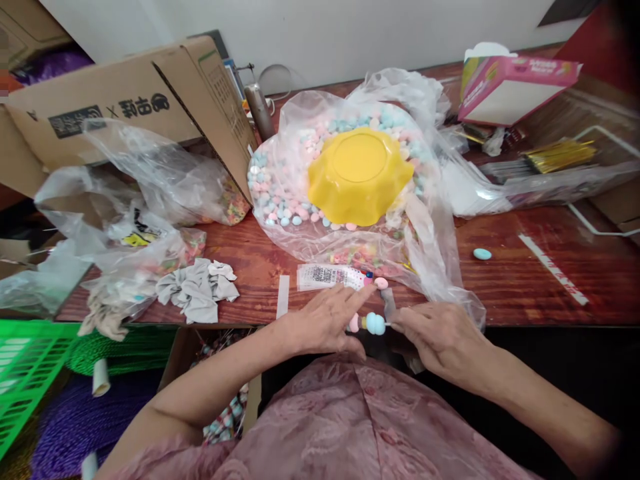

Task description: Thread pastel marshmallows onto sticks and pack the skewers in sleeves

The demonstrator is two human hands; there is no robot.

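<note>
A short string of beads (376, 324) is near the table's front edge, with a pale blue bead and smaller ones beside it. My right hand (440, 337) pinches its thin white cord just right of the blue bead. The left end of the string runs beneath my left hand (327, 320), where part of it is hidden. The left fingers are stretched forward, the thumb apart from them, and the fingertips lie close to a loose pink bead (381, 283). Beyond them is a printed label strip (325, 276), partly covered by those fingers.
A yellow scalloped bowl (360, 167) lies upside down on a clear bag of pink and blue beads (277, 190). A cardboard box (125, 107) and crumpled grey cloth (200, 290) are on the left. One blue bead (483, 254) rests at right, near a pink carton (517, 83).
</note>
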